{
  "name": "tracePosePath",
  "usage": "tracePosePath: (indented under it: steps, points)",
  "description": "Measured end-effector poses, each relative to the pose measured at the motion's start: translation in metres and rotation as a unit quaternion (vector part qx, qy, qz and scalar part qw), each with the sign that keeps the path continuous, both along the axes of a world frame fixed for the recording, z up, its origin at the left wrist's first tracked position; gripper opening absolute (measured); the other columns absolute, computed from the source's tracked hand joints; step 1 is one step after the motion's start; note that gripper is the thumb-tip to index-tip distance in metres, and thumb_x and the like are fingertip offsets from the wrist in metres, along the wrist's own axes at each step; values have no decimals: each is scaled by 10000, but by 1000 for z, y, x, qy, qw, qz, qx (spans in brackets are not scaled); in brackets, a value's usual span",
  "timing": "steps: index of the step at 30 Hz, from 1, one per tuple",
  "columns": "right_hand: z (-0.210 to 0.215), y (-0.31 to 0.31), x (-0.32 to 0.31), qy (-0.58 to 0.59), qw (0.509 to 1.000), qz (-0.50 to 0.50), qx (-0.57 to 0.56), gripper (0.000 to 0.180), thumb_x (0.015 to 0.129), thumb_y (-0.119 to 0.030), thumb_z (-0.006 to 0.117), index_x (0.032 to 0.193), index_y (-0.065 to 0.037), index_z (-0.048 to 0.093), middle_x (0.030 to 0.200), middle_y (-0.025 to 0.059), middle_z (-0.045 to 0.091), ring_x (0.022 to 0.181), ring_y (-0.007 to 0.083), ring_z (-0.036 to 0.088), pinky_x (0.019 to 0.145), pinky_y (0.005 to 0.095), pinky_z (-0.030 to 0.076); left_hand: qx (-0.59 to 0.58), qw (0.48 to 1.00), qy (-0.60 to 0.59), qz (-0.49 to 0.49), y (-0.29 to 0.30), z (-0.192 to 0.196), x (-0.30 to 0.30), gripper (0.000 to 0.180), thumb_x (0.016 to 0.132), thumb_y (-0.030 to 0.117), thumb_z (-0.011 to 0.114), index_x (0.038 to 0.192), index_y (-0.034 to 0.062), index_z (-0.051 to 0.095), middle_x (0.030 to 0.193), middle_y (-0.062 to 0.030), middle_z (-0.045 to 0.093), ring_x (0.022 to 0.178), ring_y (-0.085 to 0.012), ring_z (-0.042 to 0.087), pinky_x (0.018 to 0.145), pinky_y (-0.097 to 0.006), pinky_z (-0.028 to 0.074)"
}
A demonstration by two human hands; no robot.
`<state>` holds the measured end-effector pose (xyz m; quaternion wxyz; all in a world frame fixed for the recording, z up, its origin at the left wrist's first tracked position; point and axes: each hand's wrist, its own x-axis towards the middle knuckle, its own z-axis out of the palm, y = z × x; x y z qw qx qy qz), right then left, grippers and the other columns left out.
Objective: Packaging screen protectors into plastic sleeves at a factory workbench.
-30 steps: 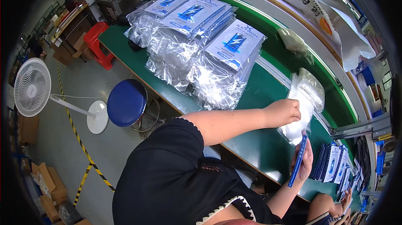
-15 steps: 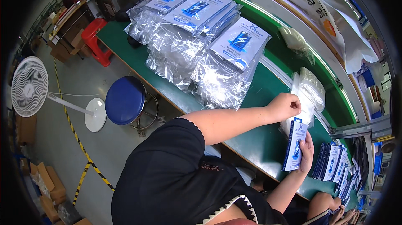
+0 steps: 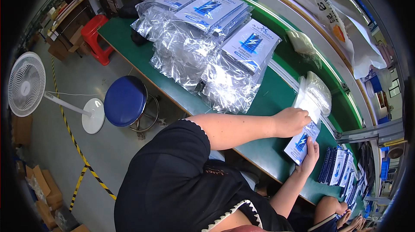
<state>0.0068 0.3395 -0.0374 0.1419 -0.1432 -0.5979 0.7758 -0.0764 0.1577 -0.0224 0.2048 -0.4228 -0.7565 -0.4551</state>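
A thin white-and-blue retail box point(image 3: 297, 146), with a battery-like device pictured on its front, rests in my right hand point(image 3: 309, 156), thumb across its face and fingers behind. My left hand point(image 3: 291, 122) is closed at the box's upper end, beside clear plastic bags point(image 3: 308, 102); what its fingertips pinch is hidden. Behind the hands lies a second bundle of clear bags point(image 3: 320, 91). To the left on the green table point(image 3: 270, 98), large clear bags packed with similar white-and-blue boxes point(image 3: 250, 44) lie in stacks.
A row of similar boxes point(image 3: 336, 167) stands on the right, near other people's hands point(image 3: 346, 219). A metal rail and post point(image 3: 367, 135) rise beyond the table. On the floor at left are a blue round stool point(image 3: 125, 101), a red stool point(image 3: 97, 39) and a white fan point(image 3: 27, 84).
My left hand has come down onto the box's upper end. The box, held in my right hand, has shifted slightly left and turned its front toward view.
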Motion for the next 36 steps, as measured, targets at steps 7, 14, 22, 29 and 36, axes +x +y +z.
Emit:
tracePosePath:
  steps: [7,14,22,29,36]
  points:
    - [17,-27,14,109,991,-81,6,140,890,-89,654,792,-33,571,789,75,650,651,92,602,623,218,509,145,895,-395,-146,0,10,5,198,864,203,645,918,14,618,985,-116,626,804,-203,627,689,-336,506]
    - [19,-33,18,39,991,16,129,209,921,-164,620,942,43,635,812,30,636,681,52,550,580,187,428,372,610,-624,-316,8,6,20,290,886,61,566,1150,-59,549,1053,-138,638,927,-203,648,829,-346,538]
    - [57,-47,24,132,951,11,280,873,742,97,662,1483,-24,217,1047,124,618,957,164,596,844,259,467,307,594,-639,-380,7,9,21,331,938,179,553,1197,-28,536,1099,-137,632,995,-213,638,879,-362,528]
    - [77,-42,33,274,828,-309,379,222,949,34,455,1112,35,606,897,77,613,729,101,544,652,224,442,111,660,-647,-365,0,14,31,599,922,511,539,1240,3,518,1174,-143,574,1065,-228,586,877,-363,502]
    - [63,-79,36,225,810,115,528,334,743,18,680,1074,-17,656,802,97,622,737,230,574,696,312,457,248,486,-755,-365,1,3,38,297,922,333,530,1038,66,589,931,-57,617,850,-162,606,740,-335,512]
